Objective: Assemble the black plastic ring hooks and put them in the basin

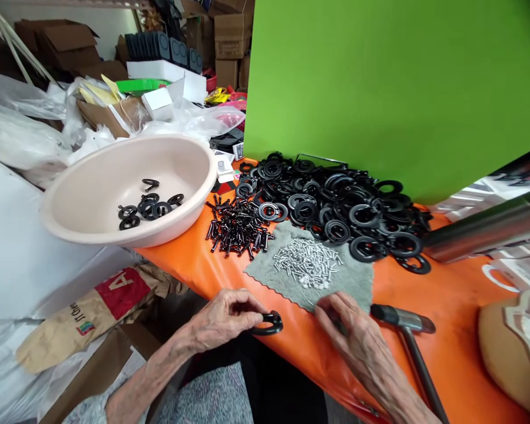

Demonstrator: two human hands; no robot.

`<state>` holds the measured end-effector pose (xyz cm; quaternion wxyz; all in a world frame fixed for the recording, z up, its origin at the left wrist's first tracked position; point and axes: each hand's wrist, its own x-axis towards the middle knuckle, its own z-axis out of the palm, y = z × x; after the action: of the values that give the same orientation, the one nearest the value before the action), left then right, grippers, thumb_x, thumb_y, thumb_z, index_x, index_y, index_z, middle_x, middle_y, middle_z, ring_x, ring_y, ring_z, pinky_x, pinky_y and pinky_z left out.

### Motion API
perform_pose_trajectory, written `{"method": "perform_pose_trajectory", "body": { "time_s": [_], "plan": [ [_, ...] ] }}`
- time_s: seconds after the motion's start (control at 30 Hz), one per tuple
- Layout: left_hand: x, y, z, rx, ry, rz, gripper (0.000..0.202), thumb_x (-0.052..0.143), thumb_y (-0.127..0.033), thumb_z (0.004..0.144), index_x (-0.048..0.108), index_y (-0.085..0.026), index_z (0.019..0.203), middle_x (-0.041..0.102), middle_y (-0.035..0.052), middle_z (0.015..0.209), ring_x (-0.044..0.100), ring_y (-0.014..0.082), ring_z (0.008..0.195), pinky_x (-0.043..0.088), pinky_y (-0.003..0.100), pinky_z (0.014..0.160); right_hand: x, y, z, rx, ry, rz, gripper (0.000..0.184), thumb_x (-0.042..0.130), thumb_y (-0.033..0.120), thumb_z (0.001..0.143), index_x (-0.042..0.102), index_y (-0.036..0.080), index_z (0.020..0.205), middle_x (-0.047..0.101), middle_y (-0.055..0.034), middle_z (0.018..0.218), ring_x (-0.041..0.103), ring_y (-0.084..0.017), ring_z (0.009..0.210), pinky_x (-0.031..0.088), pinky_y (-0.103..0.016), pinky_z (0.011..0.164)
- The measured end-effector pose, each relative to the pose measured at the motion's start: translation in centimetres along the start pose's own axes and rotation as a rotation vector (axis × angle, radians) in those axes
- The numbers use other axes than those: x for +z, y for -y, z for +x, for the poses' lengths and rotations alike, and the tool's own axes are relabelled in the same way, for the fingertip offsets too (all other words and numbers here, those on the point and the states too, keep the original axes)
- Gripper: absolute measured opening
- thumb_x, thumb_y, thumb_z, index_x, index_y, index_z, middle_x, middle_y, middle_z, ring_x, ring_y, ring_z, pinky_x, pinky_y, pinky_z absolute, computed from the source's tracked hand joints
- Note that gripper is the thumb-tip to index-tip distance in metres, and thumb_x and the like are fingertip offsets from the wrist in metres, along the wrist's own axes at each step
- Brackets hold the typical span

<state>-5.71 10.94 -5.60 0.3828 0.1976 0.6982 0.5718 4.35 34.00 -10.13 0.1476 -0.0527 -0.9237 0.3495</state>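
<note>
My left hand [223, 321] is closed around a black plastic ring part [268, 324] at the near edge of the orange table [441, 300]. My right hand [342, 321] rests on the table with its fingers curled at the front edge of a grey cloth [353, 282]; what they pinch, if anything, is hidden. On the cloth lies a heap of small silver pins [307, 264]. A pile of black pins [237, 227] sits to the left of it. Behind both spreads a large heap of black rings [335, 203].
A pale pink basin [92, 194] at the left holds several black ring parts. A hammer [408, 333] lies right of my right hand. A green board [380, 82] stands behind the rings. A metal tube [481, 229] crosses at the right. Boxes and plastic bags crowd the far left.
</note>
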Motion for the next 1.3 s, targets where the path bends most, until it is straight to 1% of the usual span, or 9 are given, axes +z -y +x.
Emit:
{"method": "perform_pose_trajectory", "body": {
  "time_s": [0.17, 0.3, 0.5, 0.73, 1.0, 1.07, 1.1, 1.2, 1.3],
  "plan": [
    [-0.1, 0.1, 0.5, -0.004, -0.004, 0.014, 0.024, 0.066, -0.033, 0.075, 0.071, -0.012, 0.087, 0.064, 0.0042, 0.082, 0.056, 0.0150, 0.075, 0.043, 0.029, 0.073, -0.7, 4.2, -1.1, 0.176, 0.145, 0.321, 0.029, 0.048, 0.044, 0.093, 0.053, 0.025, 0.072, 0.051, 0.0026, 0.064, 0.051, -0.014, 0.060, 0.043, -0.027, 0.057],
    [0.1, 0.0, 0.5, -0.008, 0.002, 0.060, 0.022, 0.065, -0.031, 0.078, 0.071, -0.013, 0.087, 0.060, 0.0015, 0.075, 0.050, 0.0116, 0.066, 0.039, 0.025, 0.065, -0.4, 5.4, -0.8, 0.192, 0.247, 0.400, 0.031, 0.047, 0.047, 0.092, 0.054, 0.026, 0.071, 0.054, 0.0014, 0.066, 0.052, -0.015, 0.061, 0.045, -0.028, 0.057],
    [0.5, -0.6, 0.3, 0.007, -0.021, 0.183, 0.016, 0.062, -0.024, 0.078, 0.071, -0.012, 0.086, 0.056, -0.0002, 0.076, 0.044, 0.0095, 0.063, 0.034, 0.023, 0.059, 0.1, 5.3, -0.2, 0.182, 0.292, 0.342, 0.033, 0.049, 0.048, 0.091, 0.055, 0.024, 0.069, 0.056, 0.0020, 0.062, 0.052, -0.014, 0.058, 0.042, -0.027, 0.054],
    [0.8, -0.5, 0.1, 0.070, -0.050, 0.254, 0.015, 0.061, -0.020, 0.080, 0.072, -0.012, 0.085, 0.056, 0.0002, 0.076, 0.047, 0.0099, 0.063, 0.037, 0.023, 0.059, 1.9, 4.7, -1.2, 0.154, 0.177, 0.322, 0.033, 0.049, 0.045, 0.092, 0.054, 0.023, 0.068, 0.052, 0.0031, 0.058, 0.047, -0.012, 0.053, 0.039, -0.026, 0.051],
    [1.1, 0.0, -0.2, 0.145, -0.102, 0.359, 0.014, 0.058, -0.015, 0.082, 0.072, -0.014, 0.083, 0.058, 0.0007, 0.075, 0.049, 0.0114, 0.065, 0.040, 0.024, 0.063, 3.8, 5.0, -2.2, 0.076, 0.015, 0.296, 0.026, 0.050, 0.038, 0.094, 0.050, 0.025, 0.071, 0.053, 0.0019, 0.063, 0.049, -0.013, 0.053, 0.043, -0.026, 0.051],
    [1.0, 0.2, -0.2, 0.166, -0.106, 0.367, 0.015, 0.057, -0.016, 0.083, 0.072, -0.014, 0.085, 0.059, 0.0016, 0.077, 0.050, 0.0122, 0.067, 0.041, 0.024, 0.065, 4.3, 4.8, -2.5, 0.090, -0.001, 0.321, 0.020, 0.051, 0.037, 0.093, 0.056, 0.025, 0.079, 0.056, 0.0014, 0.067, 0.053, -0.014, 0.057, 0.047, -0.026, 0.055],
    [1.0, 0.3, -0.3, 0.172, -0.105, 0.363, 0.016, 0.057, -0.016, 0.084, 0.072, -0.014, 0.086, 0.060, 0.0020, 0.078, 0.052, 0.0129, 0.069, 0.041, 0.025, 0.066, 4.4, 4.6, -2.6, 0.108, 0.007, 0.342, 0.016, 0.051, 0.038, 0.093, 0.059, 0.024, 0.090, 0.060, -0.0003, 0.073, 0.058, -0.015, 0.063, 0.050, -0.027, 0.060],
    [0.8, 0.2, -0.5, 0.182, -0.094, 0.337, 0.017, 0.056, -0.018, 0.086, 0.073, -0.017, 0.086, 0.062, 0.0025, 0.080, 0.054, 0.0158, 0.073, 0.043, 0.027, 0.070, 4.5, 4.0, -2.6, 0.138, 0.109, 0.434, 0.033, 0.054, 0.041, 0.092, 0.059, 0.025, 0.120, 0.067, -0.0063, 0.101, 0.066, -0.020, 0.088, 0.056, -0.033, 0.077],
    [0.6, 0.0, -0.8, 0.172, -0.073, 0.318, 0.022, 0.051, -0.018, 0.087, 0.073, -0.019, 0.088, 0.062, 0.0027, 0.081, 0.056, 0.0183, 0.080, 0.043, 0.028, 0.075, 4.1, 3.9, -2.0, 0.134, 0.201, 0.509, 0.023, 0.055, 0.040, 0.090, 0.067, 0.026, 0.104, 0.066, -0.0031, 0.093, 0.066, -0.017, 0.079, 0.056, -0.029, 0.071]
  ]
}}
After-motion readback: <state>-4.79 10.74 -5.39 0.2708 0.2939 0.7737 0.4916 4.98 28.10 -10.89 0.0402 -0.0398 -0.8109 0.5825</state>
